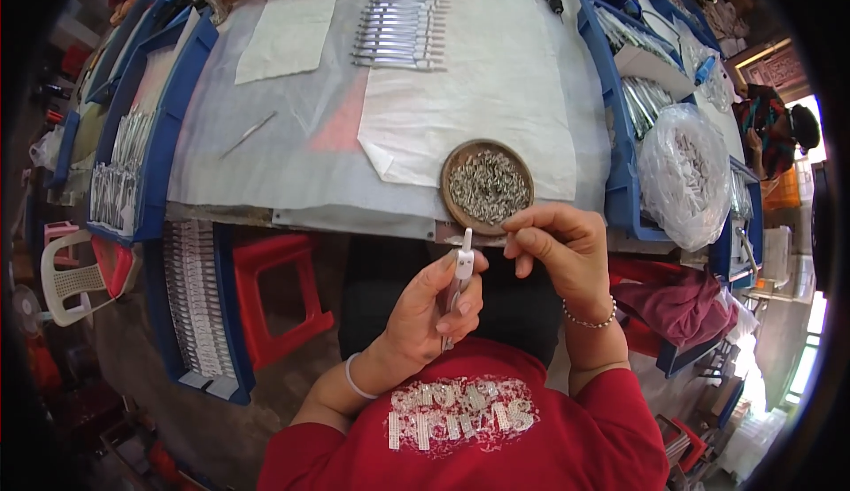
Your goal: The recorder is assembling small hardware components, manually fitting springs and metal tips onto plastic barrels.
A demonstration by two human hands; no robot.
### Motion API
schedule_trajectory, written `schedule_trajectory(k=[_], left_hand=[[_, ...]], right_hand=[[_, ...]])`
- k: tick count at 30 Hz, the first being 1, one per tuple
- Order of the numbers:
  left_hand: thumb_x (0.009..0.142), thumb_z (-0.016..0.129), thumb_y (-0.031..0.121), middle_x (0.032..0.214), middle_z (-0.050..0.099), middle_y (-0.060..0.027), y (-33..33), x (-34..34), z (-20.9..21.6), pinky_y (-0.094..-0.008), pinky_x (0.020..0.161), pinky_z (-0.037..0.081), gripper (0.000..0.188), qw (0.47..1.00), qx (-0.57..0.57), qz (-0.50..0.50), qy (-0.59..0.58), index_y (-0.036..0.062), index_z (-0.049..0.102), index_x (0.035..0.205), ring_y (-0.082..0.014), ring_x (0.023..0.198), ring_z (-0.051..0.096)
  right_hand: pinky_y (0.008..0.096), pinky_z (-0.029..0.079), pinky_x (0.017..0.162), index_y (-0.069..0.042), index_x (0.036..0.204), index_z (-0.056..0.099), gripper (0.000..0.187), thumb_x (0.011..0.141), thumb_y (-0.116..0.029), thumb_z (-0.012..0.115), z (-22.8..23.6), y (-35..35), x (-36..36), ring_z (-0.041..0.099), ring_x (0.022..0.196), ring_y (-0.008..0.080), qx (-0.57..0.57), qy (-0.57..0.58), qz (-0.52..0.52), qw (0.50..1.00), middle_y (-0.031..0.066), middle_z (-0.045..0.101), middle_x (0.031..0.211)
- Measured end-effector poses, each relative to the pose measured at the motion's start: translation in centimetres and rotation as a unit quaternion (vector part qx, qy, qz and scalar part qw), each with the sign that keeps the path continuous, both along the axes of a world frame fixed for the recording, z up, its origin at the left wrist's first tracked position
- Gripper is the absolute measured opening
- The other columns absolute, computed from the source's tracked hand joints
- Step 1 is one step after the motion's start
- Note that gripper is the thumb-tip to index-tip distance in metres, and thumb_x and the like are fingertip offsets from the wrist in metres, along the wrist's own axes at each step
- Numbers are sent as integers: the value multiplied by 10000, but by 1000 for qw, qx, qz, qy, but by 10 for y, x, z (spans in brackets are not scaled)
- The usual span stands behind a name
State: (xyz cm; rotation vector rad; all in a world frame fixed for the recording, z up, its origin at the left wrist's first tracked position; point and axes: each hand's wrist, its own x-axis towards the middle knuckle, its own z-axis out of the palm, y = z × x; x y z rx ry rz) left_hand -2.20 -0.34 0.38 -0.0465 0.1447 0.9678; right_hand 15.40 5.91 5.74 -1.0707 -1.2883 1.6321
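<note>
My left hand [423, 307] is closed round a slim metal piece with a white plastic end [465, 265], held upright at the table's front edge. Its narrow white tip points away from me, and my fingers cover much of the metal part. To the right, my right hand [568, 250] has thumb and forefinger pinched together beside the bowl; whatever they hold is too small to make out. The round brown bowl [446, 192] stands at the table edge, filled with small silvery metal parts [487, 186].
A row of slim metal pieces [403, 35] lies on white cloth farther back. One thin rod [249, 134] rests at left. Blue trays [152, 181] of metal pieces flank the table. A bulging plastic bag [686, 181] sits at right; a red stool [283, 283] stands below left.
</note>
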Motion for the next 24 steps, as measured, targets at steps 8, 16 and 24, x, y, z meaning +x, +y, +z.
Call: schedule_trajectory(k=[8,16,24], left_hand=[[965,406,324,661,527,-34,5,0,5,-188,372,303,277,1000,-13,-5,9,66,489,1020,-52,398,354],[960,419,338,656,531,-22,5,0,5,-186,371,298,322,999,-15,-25,34,22,482,951,-46,397,350],[947,451,332,664,528,-18,5,-1,3,-179,392,303,303,998,-16,-29,62,30,488,952,-44,416,361]], right_hand=[[196,462,596,35,1030,550,155,882,11,512,5,-7,-7,563,681,90,-18,21,81,996,72,595,829],[192,423,547,-16,1009,457,131,889,8,503,4,-7,-14,540,682,57,22,-37,124,991,29,571,804],[195,416,521,-23,990,443,131,884,5,515,4,-7,-17,546,666,57,31,-61,120,990,23,573,773]])
